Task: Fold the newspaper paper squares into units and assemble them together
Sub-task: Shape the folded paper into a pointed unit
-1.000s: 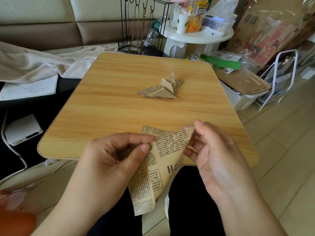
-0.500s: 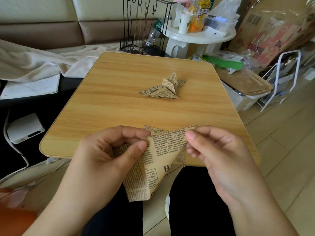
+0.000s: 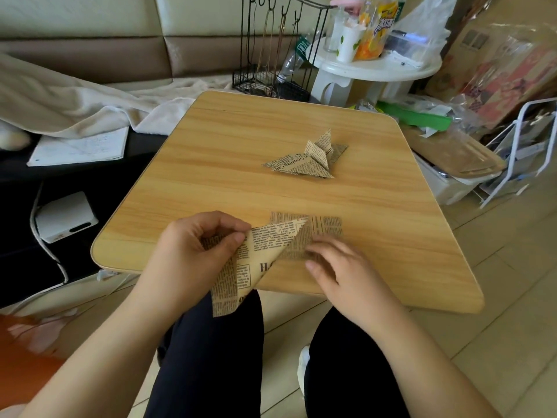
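Observation:
A newspaper-print paper square (image 3: 265, 251) lies folded over at the near edge of the wooden table (image 3: 211, 182), its lower corner hanging past the edge. My left hand (image 3: 199, 251) pinches the paper's left part between thumb and fingers. My right hand (image 3: 340, 267) rests on the paper's right part with fingers spread, slightly blurred. Folded newspaper units (image 3: 307, 159), joined or stacked together, sit near the middle of the table.
A black wire rack (image 3: 271, 55) and a white round side table (image 3: 373, 67) with cups and bottles stand beyond the table. A beige blanket (image 3: 75, 95) lies at left. A white box with a wooden lid (image 3: 452, 164) sits at right.
My right hand let go of the paper's top corner and moved down onto the paper's right part. The fold now lies flatter on the table. My left hand kept its pinch.

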### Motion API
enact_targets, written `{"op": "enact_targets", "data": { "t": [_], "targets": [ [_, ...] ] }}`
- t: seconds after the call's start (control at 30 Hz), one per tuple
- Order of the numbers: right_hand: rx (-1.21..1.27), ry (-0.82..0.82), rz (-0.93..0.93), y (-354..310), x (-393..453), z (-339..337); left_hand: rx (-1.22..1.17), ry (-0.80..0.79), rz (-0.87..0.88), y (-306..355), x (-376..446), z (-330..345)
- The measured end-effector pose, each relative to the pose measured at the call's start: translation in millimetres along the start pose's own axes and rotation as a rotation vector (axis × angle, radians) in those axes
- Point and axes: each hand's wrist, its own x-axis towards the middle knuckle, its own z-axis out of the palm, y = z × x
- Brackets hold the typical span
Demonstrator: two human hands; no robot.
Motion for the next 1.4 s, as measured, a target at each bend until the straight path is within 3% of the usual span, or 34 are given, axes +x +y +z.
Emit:
{"op": "enact_targets", "data": {
  "t": [0.1, 0.13, 0.23, 0.3, 0.43, 0.67, 1.07, 1.4],
  "targets": [
    [0.048, 0.021, 0.034, 2, 13, -5, -0.024, -0.007, 0.011, 2, 3, 3],
    [0.189, 0.070, 0.077, -6, 13, -10, -0.022, -0.010, 0.021, 4, 4, 5],
    [0.976, 0.096, 0.174, -35, 5, -26, 0.014, -0.004, 0.071, 11, 3, 7],
    [1.135, 0.103, 0.171, -46, -1, -31, 0.016, -0.005, 0.088, 15, 3, 10],
    [1.207, 0.222, 0.216, -50, -2, -35, -0.051, -0.038, 0.091, 21, 2, 13],
    [1.301, 0.189, 0.194, -43, -2, -37, -0.223, -0.134, 0.033, 21, 8, 11],
    [1.308, 0.265, 0.180, -52, -4, -41, -0.261, -0.252, 0.069, 24, 9, -1],
    [1.307, 0.303, 0.144, -58, -10, -43, -0.284, -0.172, 0.036, 26, 5, 0]
  ]
}}
